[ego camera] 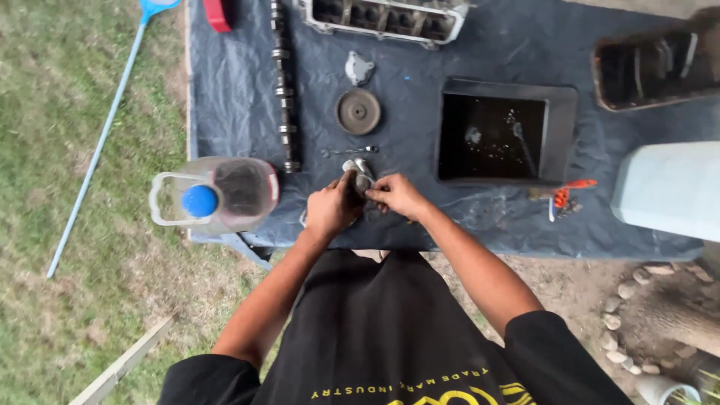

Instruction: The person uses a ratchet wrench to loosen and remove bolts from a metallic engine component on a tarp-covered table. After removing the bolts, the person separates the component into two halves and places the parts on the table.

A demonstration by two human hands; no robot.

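Together, the left hand [332, 207] and right hand [396, 196] close around a small grey metal part [358, 176] at the frame's centre, over the near edge of a dark tarp [420, 60]. Left of them stands a clear jug with a blue cap [214, 193]; upper right sits a black tray [504, 133]; above lie a round pulley [358, 111] and a camshaft [283, 82].

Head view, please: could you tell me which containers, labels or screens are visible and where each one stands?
Clear plastic jug: table's left edge, beside left hand; blue cap, dark liquid inside.
White plastic container: right edge, boxy, plain.
No labels, signs or screens visible.
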